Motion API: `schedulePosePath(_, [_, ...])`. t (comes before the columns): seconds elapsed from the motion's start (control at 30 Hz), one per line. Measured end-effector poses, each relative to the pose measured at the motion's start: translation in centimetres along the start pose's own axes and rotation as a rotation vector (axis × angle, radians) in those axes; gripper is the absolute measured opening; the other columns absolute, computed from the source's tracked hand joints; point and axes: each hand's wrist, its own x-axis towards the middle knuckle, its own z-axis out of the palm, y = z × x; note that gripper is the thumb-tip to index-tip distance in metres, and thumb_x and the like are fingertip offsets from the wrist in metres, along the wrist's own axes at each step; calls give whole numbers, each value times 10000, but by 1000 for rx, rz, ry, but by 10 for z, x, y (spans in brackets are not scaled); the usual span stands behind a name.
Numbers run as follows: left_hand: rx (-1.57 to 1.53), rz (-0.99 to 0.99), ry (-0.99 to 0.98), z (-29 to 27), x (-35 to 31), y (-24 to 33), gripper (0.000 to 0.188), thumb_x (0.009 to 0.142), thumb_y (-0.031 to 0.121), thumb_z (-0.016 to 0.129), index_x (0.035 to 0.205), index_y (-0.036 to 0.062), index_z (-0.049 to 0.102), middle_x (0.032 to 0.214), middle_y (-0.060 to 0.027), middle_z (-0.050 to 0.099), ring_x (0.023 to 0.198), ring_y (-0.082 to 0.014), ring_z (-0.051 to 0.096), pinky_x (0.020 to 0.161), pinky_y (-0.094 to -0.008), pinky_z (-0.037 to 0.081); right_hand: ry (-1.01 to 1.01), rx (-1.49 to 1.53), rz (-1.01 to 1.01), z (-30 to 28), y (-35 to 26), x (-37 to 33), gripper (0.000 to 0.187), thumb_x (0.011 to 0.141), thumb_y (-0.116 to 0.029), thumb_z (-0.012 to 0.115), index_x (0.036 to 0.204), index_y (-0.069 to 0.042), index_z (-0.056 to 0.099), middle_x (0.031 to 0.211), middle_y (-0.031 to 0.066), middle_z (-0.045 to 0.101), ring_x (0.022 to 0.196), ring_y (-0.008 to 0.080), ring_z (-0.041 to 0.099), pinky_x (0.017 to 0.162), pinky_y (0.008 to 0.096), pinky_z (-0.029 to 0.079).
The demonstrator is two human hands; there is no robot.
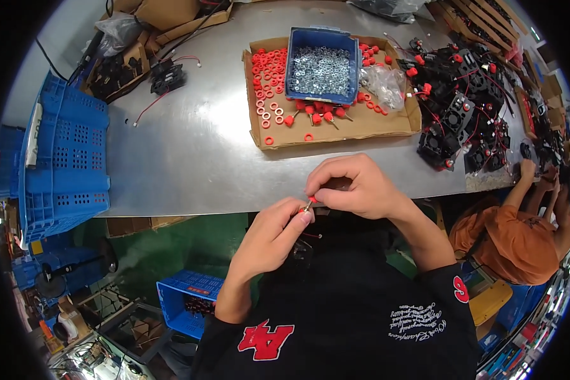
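In front of my chest, just off the table's near edge, my two hands meet over a small red-capped metal post [308, 204]. My left hand [266, 240] is closed, thumb and forefinger pinching the metal stem. At the red end, the fingertips of my right hand [361, 188] are pinched together. Below the left fingers hangs a dark part [299, 254], hard to make out against my black shirt, with a thin wire end beside it. Beyond my hands lies a shallow cardboard tray [361, 140] with red rings [278, 118], several red-capped posts [328, 117] and a blue bin [323, 98] of metal nuts.
A clear plastic bag [384, 87] lies in the tray. Black fan assemblies with wires [459, 117] are piled at right. A blue crate [66, 152] stands at left, another [183, 285] below the table. A co-worker in an orange shirt [506, 244] sits at right.
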Motion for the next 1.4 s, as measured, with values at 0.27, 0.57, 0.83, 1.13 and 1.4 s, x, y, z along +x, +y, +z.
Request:
schedulePosePath(0.27, [-207, -118, 92, 16, 2, -4, 303, 1044, 272, 530, 969, -6, 627, 805, -16, 563, 721, -94, 500, 666, -251, 416, -50, 183, -42, 5, 17, -7, 188, 893, -4, 664, 1077, 11, 703, 1055, 82, 686, 937, 128, 647, 815, 266, 522])
schedulePosePath(0.57, [-651, -224, 176, 26, 9, -15, 326, 1038, 314, 567, 947, 17, 666, 771, 17, 593, 707, -53, 499, 649, -231, 407, 260, 610, -57, 51, 50, -22, 303, 937, -22, 665, 1230, 37, 614, 1096, 99, 693, 975, 147, 662, 870, 303, 534])
schedulePosePath(0.83, [-1422, -461, 78, 27, 17, -14, 673, 1018, 601, 370, 1158, -24, 576, 928, -71, 577, 826, -168, 574, 725, -337, 488, 653, 915, -103, 38, 40, -20, 169, 965, -14, 569, 1131, -9, 604, 1110, 102, 652, 1074, 234, 666, 833, 345, 590])
schedulePosePath(1.13, [-979, -383, 178, 29, 8, 1, 632, 755, 32, 735, 1335, -50, 498, 1065, -80, 596, 929, -165, 593, 768, -290, 498, 572, 975, -35, 23, 38, -41, 305, 963, -59, 567, 1261, 5, 555, 1160, 134, 657, 1027, 176, 668, 845, 316, 582])
schedulePosePath(1.4, [-556, -72, 294, 40, 14, 3, 653, 825, 110, 764, 1382, -61, 469, 1210, -92, 602, 1105, -161, 578, 989, -310, 446, 425, 1084, 114, 28, 41, -44, 314, 934, -7, 573, 1244, 37, 582, 1183, 143, 661, 1022, 200, 684, 928, 340, 573])
